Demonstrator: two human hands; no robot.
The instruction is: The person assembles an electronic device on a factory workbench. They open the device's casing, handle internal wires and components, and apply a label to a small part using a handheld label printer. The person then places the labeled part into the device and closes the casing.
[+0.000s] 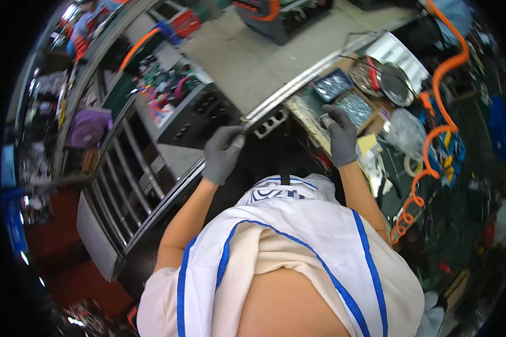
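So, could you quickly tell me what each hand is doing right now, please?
Left hand: gloved, closed around the end of a long metal rail.
Right hand: gloved, fingers pinching a small pale part beside the trays of screws.

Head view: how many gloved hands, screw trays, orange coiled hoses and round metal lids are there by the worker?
Grey gloved hands: 2, left hand on the metal rail, right hand by the trays
Trays of small metal parts: 2
Orange coiled hose: 1
Round metal lid: 1
Total: 6

light: bright, even overhead | glare: metal rail [298,90] | edges: fisheye bend, dark, blurred rim
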